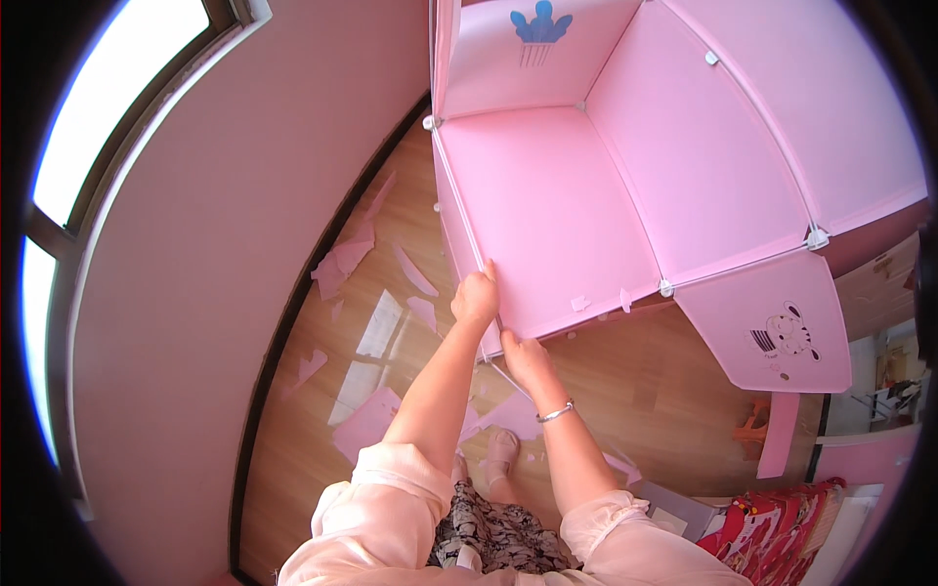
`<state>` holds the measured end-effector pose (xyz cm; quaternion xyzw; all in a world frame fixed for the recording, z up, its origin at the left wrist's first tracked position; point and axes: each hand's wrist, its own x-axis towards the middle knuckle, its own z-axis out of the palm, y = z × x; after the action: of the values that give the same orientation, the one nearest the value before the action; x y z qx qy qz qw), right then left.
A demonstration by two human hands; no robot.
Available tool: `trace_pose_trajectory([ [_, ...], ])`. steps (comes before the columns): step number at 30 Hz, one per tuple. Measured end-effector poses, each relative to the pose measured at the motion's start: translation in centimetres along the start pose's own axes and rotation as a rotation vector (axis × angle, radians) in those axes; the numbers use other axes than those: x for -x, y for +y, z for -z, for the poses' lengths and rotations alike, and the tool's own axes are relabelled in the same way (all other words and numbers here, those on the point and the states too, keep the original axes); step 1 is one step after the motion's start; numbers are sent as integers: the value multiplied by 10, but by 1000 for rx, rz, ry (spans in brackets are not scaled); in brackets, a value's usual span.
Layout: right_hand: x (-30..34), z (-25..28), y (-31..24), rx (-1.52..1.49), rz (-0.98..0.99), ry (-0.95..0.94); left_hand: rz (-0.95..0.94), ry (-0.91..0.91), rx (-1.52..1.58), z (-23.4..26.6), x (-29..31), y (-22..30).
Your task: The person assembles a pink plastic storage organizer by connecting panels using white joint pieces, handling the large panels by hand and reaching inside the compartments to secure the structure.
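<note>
A pink cube-panel storage cabinet [547,215] with thin white rods and white corner connectors stands in front of me. My left hand [476,296] is closed round its left edge, where a white rod [459,200] runs along the panel. Just below, near the front left corner, my right hand [528,361] is closed on the same edge, with a silver bangle on the wrist. A thin white rod end [503,372] shows beneath the hands. What lies inside my fingers is partly hidden.
Torn pink scraps [344,259] lie on the wooden floor [625,391]. A pink wall [195,244] with a window closes the left. A pink door panel [772,327] with an animal print hangs at the right. Nearby are a red patterned cloth [772,527] and a grey box [679,508].
</note>
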<state>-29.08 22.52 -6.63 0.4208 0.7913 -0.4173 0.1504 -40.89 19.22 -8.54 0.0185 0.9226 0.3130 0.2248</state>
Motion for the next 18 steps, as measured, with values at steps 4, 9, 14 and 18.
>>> trace_pose_trajectory([
  [4,1,13,11,96,-5,-94,2,-47,22,-6,8,0],
  [9,7,8,17,113,-2,1,-38,-127,-7,-5,1,1],
  [14,22,10,38,115,161,104,-27,-290,4,-4,-8,-15],
  [18,57,31,69,216,265,329,-94,-270,-91,0,10,-30],
])
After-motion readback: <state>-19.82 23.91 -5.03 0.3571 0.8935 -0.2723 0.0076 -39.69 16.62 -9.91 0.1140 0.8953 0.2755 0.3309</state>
